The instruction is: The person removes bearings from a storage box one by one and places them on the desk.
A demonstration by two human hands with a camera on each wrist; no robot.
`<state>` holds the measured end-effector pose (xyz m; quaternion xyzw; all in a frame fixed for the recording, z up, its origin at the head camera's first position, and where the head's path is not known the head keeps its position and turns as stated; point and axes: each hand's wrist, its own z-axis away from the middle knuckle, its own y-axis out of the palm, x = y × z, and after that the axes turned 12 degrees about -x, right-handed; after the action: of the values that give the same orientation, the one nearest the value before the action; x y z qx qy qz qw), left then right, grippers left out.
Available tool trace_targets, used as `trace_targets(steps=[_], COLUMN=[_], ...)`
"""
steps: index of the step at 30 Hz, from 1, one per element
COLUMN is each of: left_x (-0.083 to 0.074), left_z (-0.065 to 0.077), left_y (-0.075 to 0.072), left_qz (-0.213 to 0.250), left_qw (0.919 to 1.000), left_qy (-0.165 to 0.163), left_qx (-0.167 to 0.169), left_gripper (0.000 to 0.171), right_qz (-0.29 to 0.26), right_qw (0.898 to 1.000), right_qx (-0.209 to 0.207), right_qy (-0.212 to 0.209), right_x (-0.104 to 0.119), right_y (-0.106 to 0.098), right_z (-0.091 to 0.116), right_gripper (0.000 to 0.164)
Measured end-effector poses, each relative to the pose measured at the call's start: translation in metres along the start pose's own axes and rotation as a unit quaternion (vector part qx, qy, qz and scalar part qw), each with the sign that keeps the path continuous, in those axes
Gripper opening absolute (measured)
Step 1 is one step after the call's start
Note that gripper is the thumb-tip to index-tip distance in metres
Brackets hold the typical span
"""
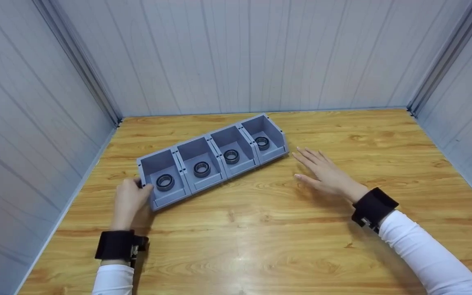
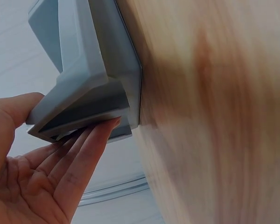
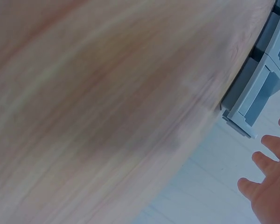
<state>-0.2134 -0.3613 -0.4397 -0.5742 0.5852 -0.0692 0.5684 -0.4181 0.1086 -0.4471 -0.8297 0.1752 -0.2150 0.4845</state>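
Observation:
A grey row of joined bins (image 1: 170, 200) lies slanted on the table, its right end farther back. Each bin holds one dark ring-shaped ball bearing, such as the leftmost bearing (image 1: 165, 182) and the rightmost bearing (image 1: 262, 143). My left hand (image 1: 129, 200) grips the side wall of the left end bin. In the left wrist view, the thumb is on one side of that wall and the fingers (image 2: 84, 163) are on the other. Just off the right end of the row, my right hand (image 1: 322, 172) is spread with straight fingers, holding nothing.
The wood-grain table (image 1: 240, 246) is enclosed by a pale panel wall (image 1: 228, 57) at the back and by side walls on the left (image 1: 27, 135) and right (image 1: 461, 106). Black bands with small devices wrap the left wrist (image 1: 115, 246) and right wrist (image 1: 375, 207).

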Motion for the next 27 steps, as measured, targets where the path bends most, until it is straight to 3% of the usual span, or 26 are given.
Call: trace_targets(steps=[15,27], left_x=[0.0,-0.008], left_z=[0.0,0.002], left_y=[0.003,0.006], left_qz=[0.004,0.007], left_qw=[0.9997,0.9999], left_qy=[0.014,0.001], left_qx=[-0.018,0.007], left_gripper=[0.02,0.033], right_qz=[-0.003,-0.008], right_qw=[1.0,1.0], right_qx=[-0.005,-0.022], right_qy=[-0.003,0.016], right_x=[-0.012,-0.02], right_y=[0.008,0.006], right_z=[-0.026,-0.029], right_gripper=[0.065,0.066])
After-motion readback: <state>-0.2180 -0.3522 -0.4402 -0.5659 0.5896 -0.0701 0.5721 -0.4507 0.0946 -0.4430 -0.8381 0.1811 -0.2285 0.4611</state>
